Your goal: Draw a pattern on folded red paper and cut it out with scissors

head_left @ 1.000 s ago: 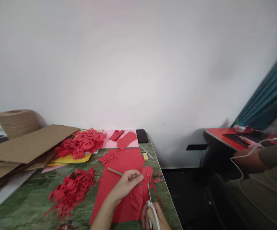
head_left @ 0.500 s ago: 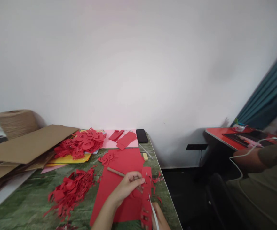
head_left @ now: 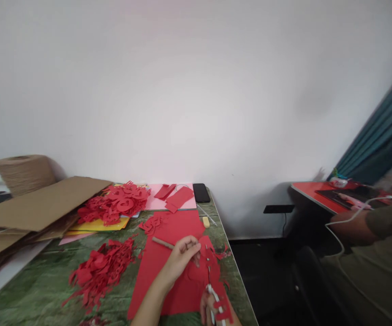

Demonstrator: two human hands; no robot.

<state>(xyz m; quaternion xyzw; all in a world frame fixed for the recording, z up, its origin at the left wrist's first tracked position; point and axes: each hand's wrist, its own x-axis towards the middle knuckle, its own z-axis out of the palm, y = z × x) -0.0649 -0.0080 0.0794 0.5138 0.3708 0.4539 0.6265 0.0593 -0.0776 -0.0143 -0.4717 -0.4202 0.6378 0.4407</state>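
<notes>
My left hand [head_left: 185,256] has its thumb and fingertips closed on the left edge of a red paper piece [head_left: 215,269] with cut-outs along it. White-handled scissors [head_left: 213,294] are in my right hand [head_left: 207,304], just below, their blades pointing up at the paper. A strip of red paper with notches [head_left: 225,312] lies across the handles and that hand. Beneath both hands is a large red sheet [head_left: 162,276]. A brown stick-like thing [head_left: 163,243] rests on it, its right end meeting my left hand.
Red paper scraps [head_left: 106,267] lie heaped at left, and red cut-outs [head_left: 123,201] behind them. Cardboard [head_left: 46,201] and a twine spool [head_left: 24,174] stand far left. A yellow eraser [head_left: 206,222] and a phone [head_left: 201,193] are near the table's right edge. Another person's arm [head_left: 355,228] is at right.
My right hand and the scissors have shifted up and left, showing more of the hand. The paper's lower part has swung right. My left hand has moved slightly left and up.
</notes>
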